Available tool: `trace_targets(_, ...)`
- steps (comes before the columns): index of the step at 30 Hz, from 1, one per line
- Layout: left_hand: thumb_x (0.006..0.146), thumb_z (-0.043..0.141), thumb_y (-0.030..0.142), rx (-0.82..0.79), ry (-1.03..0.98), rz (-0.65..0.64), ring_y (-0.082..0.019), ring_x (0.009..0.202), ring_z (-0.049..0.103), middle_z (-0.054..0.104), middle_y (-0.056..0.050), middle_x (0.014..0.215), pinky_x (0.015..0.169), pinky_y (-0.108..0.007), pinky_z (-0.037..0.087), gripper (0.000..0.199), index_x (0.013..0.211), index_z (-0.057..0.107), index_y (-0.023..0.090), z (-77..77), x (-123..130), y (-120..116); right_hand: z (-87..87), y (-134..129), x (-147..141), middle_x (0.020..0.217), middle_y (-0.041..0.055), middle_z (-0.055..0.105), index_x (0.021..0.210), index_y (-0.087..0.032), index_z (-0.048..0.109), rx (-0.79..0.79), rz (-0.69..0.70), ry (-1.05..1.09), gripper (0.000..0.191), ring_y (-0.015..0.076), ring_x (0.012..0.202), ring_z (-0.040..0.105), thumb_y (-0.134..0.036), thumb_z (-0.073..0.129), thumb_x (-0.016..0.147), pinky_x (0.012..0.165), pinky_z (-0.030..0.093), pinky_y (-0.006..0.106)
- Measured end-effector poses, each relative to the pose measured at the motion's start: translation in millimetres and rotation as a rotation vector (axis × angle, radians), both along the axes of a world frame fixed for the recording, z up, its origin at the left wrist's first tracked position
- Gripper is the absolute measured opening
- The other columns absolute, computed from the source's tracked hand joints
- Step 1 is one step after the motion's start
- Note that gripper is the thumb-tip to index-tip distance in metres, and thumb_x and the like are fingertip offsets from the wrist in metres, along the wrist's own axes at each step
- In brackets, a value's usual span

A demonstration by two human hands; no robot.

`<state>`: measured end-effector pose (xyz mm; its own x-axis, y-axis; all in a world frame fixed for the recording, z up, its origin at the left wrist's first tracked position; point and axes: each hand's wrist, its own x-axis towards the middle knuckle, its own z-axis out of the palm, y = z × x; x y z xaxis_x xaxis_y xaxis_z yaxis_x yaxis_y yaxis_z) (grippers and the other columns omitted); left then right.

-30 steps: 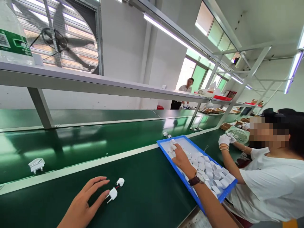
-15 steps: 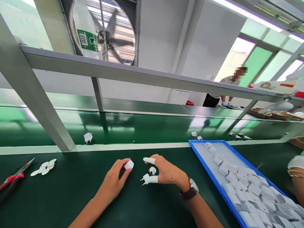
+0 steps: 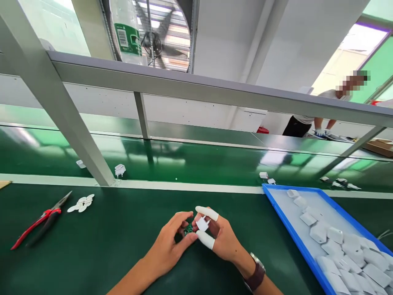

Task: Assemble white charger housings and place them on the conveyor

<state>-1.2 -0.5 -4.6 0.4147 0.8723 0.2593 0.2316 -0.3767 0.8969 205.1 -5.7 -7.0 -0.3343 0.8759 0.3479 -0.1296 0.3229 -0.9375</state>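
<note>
Just left of the blue tray [image 3: 278, 215] of white housings [image 3: 334, 234], the left hand [image 3: 167, 246] pinched what looked like a small green circuit board [image 3: 188, 229] against a white plug piece [image 3: 202, 223] gripped by the right hand [image 3: 222, 239], not yet joined.

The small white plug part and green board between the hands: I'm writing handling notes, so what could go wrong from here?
Both hands, left hand and right hand, pinch the white plug part and green board above the table by fingertips only. Either piece might slip and drop. The finger cots could reduce grip feel.

Both hands [image 3: 196, 237] meet fingertip to fingertip, pinching.
</note>
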Motion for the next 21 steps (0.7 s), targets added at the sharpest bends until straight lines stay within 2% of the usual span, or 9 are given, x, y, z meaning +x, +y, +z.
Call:
trace_targets(2, 0.099, 0.056, 0.047, -0.285, -0.131, -0.103, -0.016, 0.070, 0.065, 0.071, -0.004, 0.088, 0.066, -0.026, 0.057, 0.035, 0.119, 0.071, 0.023, 5.9, 4.8, -0.9, 5.4, -5.0, -5.3, 0.113, 0.0032, 0.058, 0.140, -0.033, 0.052, 0.051, 0.055, 0.013, 0.052, 0.0145, 0.088, 0.068, -0.014, 0.062, 0.092, 0.087, 0.059, 0.037)
trace_targets(4, 0.095, 0.063, 0.046, -0.398, -0.274, -0.111, -0.014, 0.071, 0.064, 0.070, -0.002, 0.083, 0.069, -0.025, 0.055, 0.030, 0.104, 0.076, 0.021, 9.7, 7.3, 0.0, 10.0, -8.4, -9.5, 0.115, 0.0043, 0.058, 0.138, -0.034, 0.053, 0.134, 0.025, -0.040, 0.050, 0.0149, 0.089, 0.067, -0.012, 0.058, 0.093, 0.085, 0.059, 0.036)
trace_targets(8, 0.076, 0.086, 0.036, -0.406, -0.516, 0.042, -0.020, 0.094, 0.068, 0.070, -0.004, 0.096, 0.086, -0.029, 0.057, 0.027, 0.098, 0.078, 0.022, 12.2, 6.9, 1.6, 11.7, -10.1, -15.8, 0.116, 0.0057, 0.058, 0.125, -0.031, 0.060, 0.329, -0.188, -0.263, 0.041, 0.0188, 0.106, 0.062, -0.009, 0.058, 0.091, 0.092, 0.054, 0.036)
trace_targets(10, 0.069, 0.091, 0.032, -0.398, -0.578, 0.112, -0.023, 0.102, 0.068, 0.067, -0.006, 0.109, 0.091, -0.032, 0.058, 0.036, 0.101, 0.079, 0.023, 12.0, 5.3, 1.3, 9.8, -9.6, -18.2, 0.113, 0.0055, 0.058, 0.116, -0.028, 0.062, 0.357, -0.264, -0.308, 0.031, 0.0179, 0.100, 0.061, -0.011, 0.062, 0.090, 0.088, 0.054, 0.034)
trace_targets(13, 0.065, 0.092, 0.032, -0.354, -0.592, 0.166, -0.027, 0.110, 0.067, 0.063, -0.010, 0.120, 0.096, -0.035, 0.058, 0.036, 0.098, 0.081, 0.021, 10.9, 3.0, 0.6, 6.4, -8.1, -21.1, 0.099, 0.0027, 0.058, 0.096, -0.024, 0.060, 0.288, -0.331, -0.237, 0.014, 0.0146, 0.082, 0.059, -0.018, 0.069, 0.088, 0.074, 0.054, 0.029)
trace_targets(15, 0.068, 0.091, 0.034, -0.354, -0.576, 0.156, -0.028, 0.112, 0.066, 0.067, -0.011, 0.117, 0.097, -0.036, 0.057, 0.033, 0.097, 0.081, 0.021, 10.3, 1.9, 0.3, 4.0, -7.3, -23.2, 0.093, 0.0015, 0.058, 0.088, -0.023, 0.058, 0.200, -0.339, -0.171, 0.013, 0.0136, 0.077, 0.059, -0.022, 0.071, 0.087, 0.069, 0.053, 0.028)
trace_targets(17, 0.070, 0.090, 0.034, -0.350, -0.557, 0.156, -0.029, 0.117, 0.064, 0.072, -0.011, 0.114, 0.100, -0.035, 0.056, 0.031, 0.097, 0.081, 0.022, 10.2, 1.2, 0.0, 1.2, -7.4, -25.4, 0.094, 0.0025, 0.063, 0.096, -0.023, 0.060, 0.104, -0.318, -0.134, 0.015, 0.0146, 0.080, 0.064, -0.023, 0.071, 0.087, 0.072, 0.056, 0.028)
trace_targets(19, 0.070, 0.090, 0.034, -0.320, -0.525, 0.164, -0.028, 0.119, 0.063, 0.076, -0.011, 0.109, 0.101, -0.033, 0.054, 0.027, 0.092, 0.082, 0.022, 11.1, 0.9, -0.4, -2.4, -8.2, -27.2, 0.102, 0.0051, 0.069, 0.115, -0.023, 0.060, 0.033, -0.280, -0.135, 0.031, 0.0167, 0.086, 0.068, -0.023, 0.071, 0.086, 0.077, 0.059, 0.030)
trace_targets(21, 0.071, 0.089, 0.034, -0.310, -0.504, 0.142, -0.026, 0.109, 0.067, 0.077, -0.009, 0.102, 0.095, -0.030, 0.057, 0.024, 0.091, 0.083, 0.022, 12.7, 0.8, -0.9, -6.1, -8.7, -27.3, 0.105, 0.0061, 0.073, 0.126, -0.024, 0.058, 0.021, -0.262, -0.164, 0.041, 0.0173, 0.087, 0.070, -0.023, 0.070, 0.087, 0.079, 0.060, 0.031)
